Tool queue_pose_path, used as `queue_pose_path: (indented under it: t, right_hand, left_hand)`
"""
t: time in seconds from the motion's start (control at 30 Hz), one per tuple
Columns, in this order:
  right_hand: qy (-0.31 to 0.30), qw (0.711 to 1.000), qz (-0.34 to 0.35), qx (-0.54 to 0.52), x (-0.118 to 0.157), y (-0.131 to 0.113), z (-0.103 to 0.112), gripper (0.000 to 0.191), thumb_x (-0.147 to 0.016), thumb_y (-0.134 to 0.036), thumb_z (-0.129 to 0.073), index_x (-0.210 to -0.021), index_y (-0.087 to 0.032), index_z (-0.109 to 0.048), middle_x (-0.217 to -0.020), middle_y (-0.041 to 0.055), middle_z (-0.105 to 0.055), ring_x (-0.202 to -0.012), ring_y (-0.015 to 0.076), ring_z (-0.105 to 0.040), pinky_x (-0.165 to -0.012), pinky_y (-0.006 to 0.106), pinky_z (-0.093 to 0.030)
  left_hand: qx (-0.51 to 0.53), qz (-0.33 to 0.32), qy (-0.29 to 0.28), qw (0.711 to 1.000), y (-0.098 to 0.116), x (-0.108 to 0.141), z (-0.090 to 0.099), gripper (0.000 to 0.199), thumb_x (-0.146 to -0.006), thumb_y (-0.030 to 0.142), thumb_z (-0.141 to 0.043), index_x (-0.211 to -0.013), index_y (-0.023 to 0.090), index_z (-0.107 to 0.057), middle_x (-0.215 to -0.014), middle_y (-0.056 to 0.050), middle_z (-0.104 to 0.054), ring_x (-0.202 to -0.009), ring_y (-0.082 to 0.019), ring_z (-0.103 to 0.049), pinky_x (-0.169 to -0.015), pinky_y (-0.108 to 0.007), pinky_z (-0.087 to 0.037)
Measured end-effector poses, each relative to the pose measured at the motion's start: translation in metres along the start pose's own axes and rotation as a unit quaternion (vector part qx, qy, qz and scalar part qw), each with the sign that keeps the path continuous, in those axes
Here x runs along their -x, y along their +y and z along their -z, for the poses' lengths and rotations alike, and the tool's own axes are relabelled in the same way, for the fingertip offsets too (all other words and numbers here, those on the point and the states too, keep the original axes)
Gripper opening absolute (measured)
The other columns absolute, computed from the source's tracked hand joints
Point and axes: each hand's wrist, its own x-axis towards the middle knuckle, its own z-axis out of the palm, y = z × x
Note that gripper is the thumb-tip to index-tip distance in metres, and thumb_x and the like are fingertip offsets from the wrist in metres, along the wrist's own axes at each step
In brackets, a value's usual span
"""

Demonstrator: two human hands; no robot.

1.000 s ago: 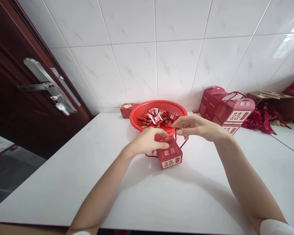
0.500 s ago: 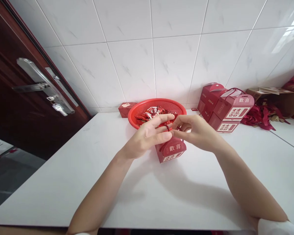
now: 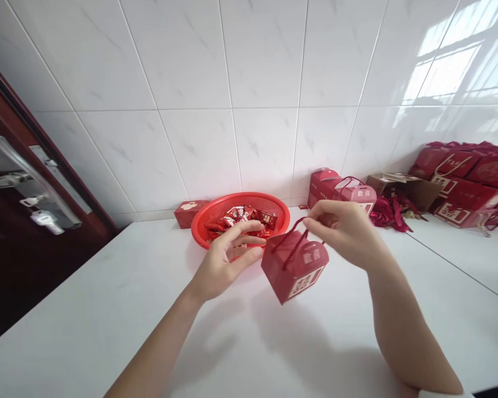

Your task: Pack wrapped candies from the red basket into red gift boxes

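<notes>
A small red gift box (image 3: 296, 265) with white and pale lettering hangs tilted by its dark red cord handles. My right hand (image 3: 346, 229) pinches the cords above it, fingers closed. To the left of the box is my left hand (image 3: 228, 260), its fingers apart and holding nothing. Just behind my left hand sits a red perforated basket (image 3: 199, 221) with red and white wrapped pieces (image 3: 243, 214) in it.
A small red box (image 3: 188, 214) stands left of the basket. Along the wall at the right are red boxes (image 3: 326, 185), dark red ribbons (image 3: 388, 213), an open cardboard box (image 3: 425, 190) and stacked red boxes (image 3: 467, 193). A door handle (image 3: 8, 179) shows at far left.
My right hand has taken the box up by its cords and moved right with it. My left hand has come away to the left. The view has turned right.
</notes>
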Motion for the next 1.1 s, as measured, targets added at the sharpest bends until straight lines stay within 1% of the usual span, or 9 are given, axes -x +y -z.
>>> queue_pose_path:
  t: [0.07,0.17,0.27,0.37,0.47,0.67,0.77,0.9,1.1]
  right_hand:
    - [0.083,0.995,-0.005,-0.048,0.004,0.008,0.023,0.018,-0.078,-0.035,-0.067,-0.067,-0.022,-0.064,-0.064,0.0017,-0.062,-0.059,0.0163,-0.055,-0.055,0.03,-0.042]
    - [0.226,0.97,-0.022,-0.086,0.012,0.026,0.055,0.016,-0.075,-0.037,-0.074,-0.07,-0.024,-0.066,-0.068,0.0015,-0.062,-0.063,0.0175,-0.055,-0.06,0.032,-0.045]
    - [0.29,0.951,-0.059,-0.092,0.018,0.055,0.082,0.018,-0.072,-0.04,-0.076,-0.069,-0.026,-0.067,-0.068,0.002,-0.062,-0.064,0.0181,-0.053,-0.06,0.033,-0.045]
    - [0.316,0.942,-0.085,-0.081,0.019,0.096,0.104,0.025,-0.064,-0.046,-0.079,-0.066,-0.025,-0.064,-0.064,0.0008,-0.059,-0.059,0.0175,-0.051,-0.056,0.032,-0.042]
    - [0.298,0.945,-0.128,-0.045,0.013,0.144,0.115,0.03,-0.062,-0.051,-0.076,-0.067,-0.024,-0.063,-0.063,-0.0005,-0.059,-0.057,0.0159,-0.051,-0.054,0.03,-0.042]
    - [0.33,0.923,-0.198,-0.029,-0.022,0.221,0.105,0.033,-0.061,-0.051,-0.071,-0.062,-0.021,-0.058,-0.054,-0.0014,-0.057,-0.051,0.0131,-0.048,-0.049,0.027,-0.039]
    - [0.341,0.915,-0.215,-0.028,-0.044,0.24,0.094,0.032,-0.064,-0.05,-0.067,-0.063,-0.02,-0.058,-0.057,0.0006,-0.059,-0.052,0.0141,-0.051,-0.051,0.028,-0.042]
    - [0.317,0.923,-0.218,-0.013,-0.061,0.25,0.087,0.031,-0.066,-0.048,-0.066,-0.071,-0.017,-0.065,-0.068,0.0056,-0.068,-0.062,0.0188,-0.061,-0.059,0.031,-0.048]
    - [0.317,0.907,-0.259,0.1,-0.05,0.263,0.099,0.041,-0.07,-0.046,-0.067,-0.097,-0.015,-0.068,-0.097,0.0136,-0.072,-0.099,0.032,-0.066,-0.088,0.045,-0.051]
  left_hand:
    - [-0.044,-0.001,0.031,0.999,-0.016,-0.01,0.01,0.036,-0.085,0.043,-0.068,-0.112,0.02,-0.066,-0.117,-0.01,-0.069,-0.112,-0.027,-0.065,-0.102,-0.042,-0.051]
    - [-0.096,0.024,0.063,0.993,-0.042,-0.024,0.022,0.038,-0.081,0.049,-0.067,-0.102,0.018,-0.069,-0.107,-0.009,-0.073,-0.105,-0.028,-0.068,-0.1,-0.043,-0.053]
    - [-0.155,0.036,0.068,0.985,-0.056,-0.03,0.024,0.036,-0.08,0.051,-0.065,-0.097,0.02,-0.071,-0.106,-0.008,-0.075,-0.103,-0.028,-0.068,-0.097,-0.041,-0.053]
    - [-0.201,0.035,0.055,0.978,-0.058,-0.031,0.022,0.033,-0.081,0.05,-0.063,-0.095,0.022,-0.073,-0.105,-0.006,-0.076,-0.101,-0.027,-0.069,-0.092,-0.036,-0.054]
    - [-0.236,0.024,0.051,0.97,-0.056,-0.031,0.02,0.03,-0.082,0.047,-0.061,-0.091,0.022,-0.074,-0.102,-0.006,-0.077,-0.099,-0.027,-0.069,-0.089,-0.034,-0.055]
    - [-0.255,-0.017,0.065,0.965,-0.062,-0.032,0.018,0.028,-0.08,0.044,-0.058,-0.085,0.021,-0.074,-0.095,-0.005,-0.078,-0.094,-0.025,-0.071,-0.087,-0.033,-0.055]
    - [-0.263,-0.038,0.07,0.962,-0.066,-0.032,0.019,0.028,-0.08,0.043,-0.057,-0.085,0.021,-0.074,-0.094,-0.005,-0.078,-0.092,-0.025,-0.072,-0.084,-0.033,-0.057]
    - [-0.268,-0.048,0.071,0.96,-0.07,-0.032,0.02,0.027,-0.082,0.042,-0.057,-0.086,0.022,-0.074,-0.093,-0.005,-0.078,-0.091,-0.024,-0.072,-0.083,-0.032,-0.057]
    - [-0.27,-0.064,0.07,0.958,-0.074,-0.033,0.021,0.025,-0.082,0.041,-0.058,-0.085,0.022,-0.075,-0.091,-0.004,-0.078,-0.088,-0.023,-0.072,-0.079,-0.031,-0.057]
